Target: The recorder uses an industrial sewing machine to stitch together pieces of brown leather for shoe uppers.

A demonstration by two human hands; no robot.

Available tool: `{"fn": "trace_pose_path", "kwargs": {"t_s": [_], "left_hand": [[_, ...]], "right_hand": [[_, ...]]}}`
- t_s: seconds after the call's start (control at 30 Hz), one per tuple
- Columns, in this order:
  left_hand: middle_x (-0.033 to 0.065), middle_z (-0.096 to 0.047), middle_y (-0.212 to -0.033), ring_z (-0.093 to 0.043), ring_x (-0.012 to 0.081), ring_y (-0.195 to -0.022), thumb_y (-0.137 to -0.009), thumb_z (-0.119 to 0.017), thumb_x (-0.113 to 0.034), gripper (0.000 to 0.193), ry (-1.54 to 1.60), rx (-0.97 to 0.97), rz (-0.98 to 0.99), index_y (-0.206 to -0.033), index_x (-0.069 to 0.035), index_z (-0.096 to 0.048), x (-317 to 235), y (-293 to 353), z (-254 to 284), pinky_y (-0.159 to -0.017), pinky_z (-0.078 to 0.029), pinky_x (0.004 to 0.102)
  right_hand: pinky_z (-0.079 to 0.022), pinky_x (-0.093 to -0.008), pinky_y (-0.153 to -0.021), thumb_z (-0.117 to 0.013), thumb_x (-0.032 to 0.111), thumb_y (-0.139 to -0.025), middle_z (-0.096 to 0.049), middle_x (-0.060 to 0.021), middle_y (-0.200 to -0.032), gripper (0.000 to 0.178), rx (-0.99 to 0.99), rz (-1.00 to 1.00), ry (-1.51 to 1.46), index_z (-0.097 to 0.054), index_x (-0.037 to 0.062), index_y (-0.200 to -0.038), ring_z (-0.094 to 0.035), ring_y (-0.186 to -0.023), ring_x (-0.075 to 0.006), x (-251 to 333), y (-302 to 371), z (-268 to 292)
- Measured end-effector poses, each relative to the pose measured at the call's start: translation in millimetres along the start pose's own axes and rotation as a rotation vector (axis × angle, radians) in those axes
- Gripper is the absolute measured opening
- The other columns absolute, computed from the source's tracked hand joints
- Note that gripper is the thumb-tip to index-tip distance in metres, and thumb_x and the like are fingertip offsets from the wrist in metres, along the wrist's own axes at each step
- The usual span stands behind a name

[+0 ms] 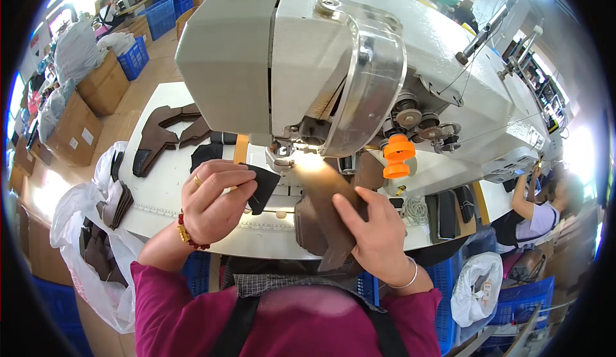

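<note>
A large off-white sewing machine [224, 62] stands before me, its lamp lighting the needle area. My left hand [215, 200] pinches a small black fabric piece [262, 189] just left of the needle. On the other side, my right hand [378, 232] lies with fingers stretched over a brown fabric piece [327, 203], pressing it to the bed. The far end of this brown piece reaches under the lamp beside the presser foot [280, 158]. More brown pieces [308, 232] lie beneath it.
Dark brown cut pieces [163, 132] lie on the white table's left. A white plastic bag [96, 280] of pieces hangs at the left edge. Right of the machine bed are coiled cord [416, 209] and dark pieces [443, 214]. Another person [539, 212] sits at far right.
</note>
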State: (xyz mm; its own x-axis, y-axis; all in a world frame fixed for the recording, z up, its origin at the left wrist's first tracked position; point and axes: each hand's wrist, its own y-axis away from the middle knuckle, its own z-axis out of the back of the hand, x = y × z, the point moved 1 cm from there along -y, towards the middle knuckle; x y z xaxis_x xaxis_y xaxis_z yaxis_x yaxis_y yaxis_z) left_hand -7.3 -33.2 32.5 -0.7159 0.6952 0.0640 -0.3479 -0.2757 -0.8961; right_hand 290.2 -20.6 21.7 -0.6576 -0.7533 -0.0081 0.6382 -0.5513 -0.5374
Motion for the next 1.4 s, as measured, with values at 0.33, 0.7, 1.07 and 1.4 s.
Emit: {"fn": "trace_pose_path", "kwargs": {"t_s": [0.33, 0.7, 1.07, 1.4], "left_hand": [[0.0115, -0.071, -0.101, -0.072, 0.0263, -0.095, -0.065, -0.073, -0.004, 0.03, -0.031, 0.123, -0.083, -0.094, 0.003, -0.074, 10.0, -4.5, -35.8, -0.074, -0.061, 0.0355], [0.0123, -0.069, -0.108, -0.069, 0.0236, -0.093, -0.066, -0.069, -0.005, 0.04, 0.018, 0.289, 0.03, -0.104, 0.004, -0.072, 15.1, 11.8, -43.6, -0.071, -0.059, 0.0348], [0.0117, -0.063, -0.119, -0.062, 0.0196, -0.092, -0.076, -0.07, -0.004, 0.044, 0.019, 0.476, 0.147, -0.119, 0.003, -0.07, -6.1, 8.1, -35.3, -0.076, -0.057, 0.0315], [0.0083, -0.06, -0.107, -0.061, 0.0219, -0.095, -0.079, -0.069, -0.007, 0.044, -0.057, 0.408, 0.104, -0.123, 0.0, -0.071, -7.8, 6.3, -33.2, -0.073, -0.056, 0.0296]], "right_hand": [[-0.054, -0.0334, -0.077, -0.068, 0.014, -0.08, -0.065, -0.0058, -0.11, 0.04, -0.019, 0.363, 0.04, -0.07, 0.0068, -0.118, -0.064, -0.095, -0.0198, -11.1, -53.9, -28.1], [-0.05, -0.0271, -0.055, -0.059, 0.01, -0.09, -0.061, -0.0043, -0.086, 0.05, 0.006, 0.778, 0.447, -0.056, 0.0019, -0.139, -0.055, -0.052, -0.0093, -32.3, -59.9, -48.2], [-0.055, -0.0259, -0.086, -0.054, 0.009, -0.099, -0.066, -0.0081, -0.13, 0.047, 0.103, 0.686, 0.594, -0.056, 0.0023, -0.146, -0.065, -0.102, -0.0113, -39.9, -47.2, -57.7], [-0.055, -0.0238, -0.079, -0.06, 0.004, -0.087, -0.065, -0.0031, -0.129, 0.06, 0.131, 0.364, 0.138, -0.062, 0.0165, -0.146, -0.068, -0.098, -0.0064, -24.6, -52.0, -44.3]]}}
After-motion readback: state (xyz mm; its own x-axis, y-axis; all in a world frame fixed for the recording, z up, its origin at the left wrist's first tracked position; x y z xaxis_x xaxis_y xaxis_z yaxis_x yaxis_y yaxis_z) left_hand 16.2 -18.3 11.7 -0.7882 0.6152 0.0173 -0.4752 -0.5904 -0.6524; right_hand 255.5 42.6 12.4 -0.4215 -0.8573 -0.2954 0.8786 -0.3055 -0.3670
